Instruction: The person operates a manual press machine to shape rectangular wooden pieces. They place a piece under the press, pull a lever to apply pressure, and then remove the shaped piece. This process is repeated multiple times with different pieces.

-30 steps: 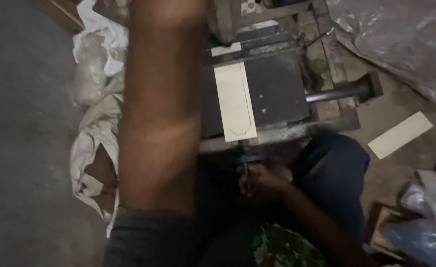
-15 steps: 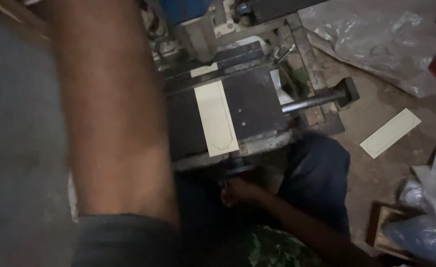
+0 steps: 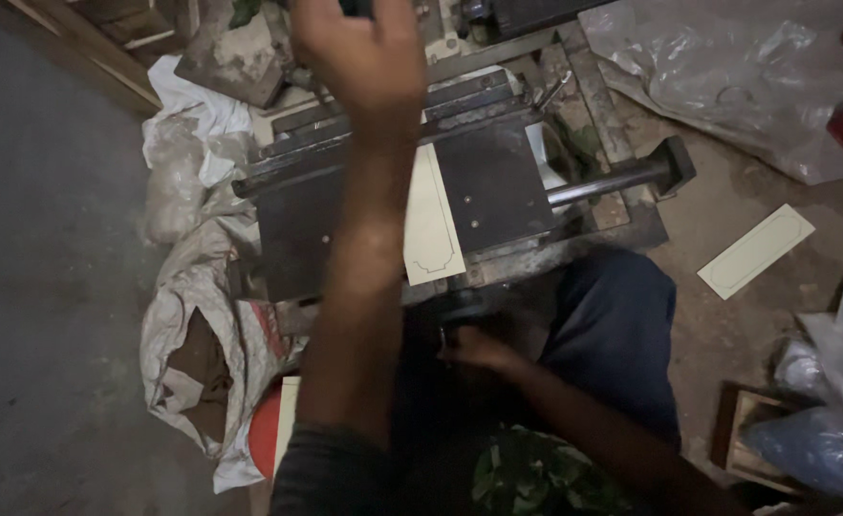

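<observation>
Pale cream card strip with a thin printed outline, flat on the dark steel plate of a grimy hand-worked press, lower end over the plate's front edge. Left hand raised to the top of the view, forearm crossing the plate just left of the strip; fingers curled round something dark, grip closed, held thing too hidden to name. Right hand low at the front edge of the press, fingers closed on a small dark knob just below the strip. Round steel bar jutting right from the plate. Second cream strip on the dirt floor well to the right. Crumpled white sacks to the left, clear plastic sheet at upper right.
</observation>
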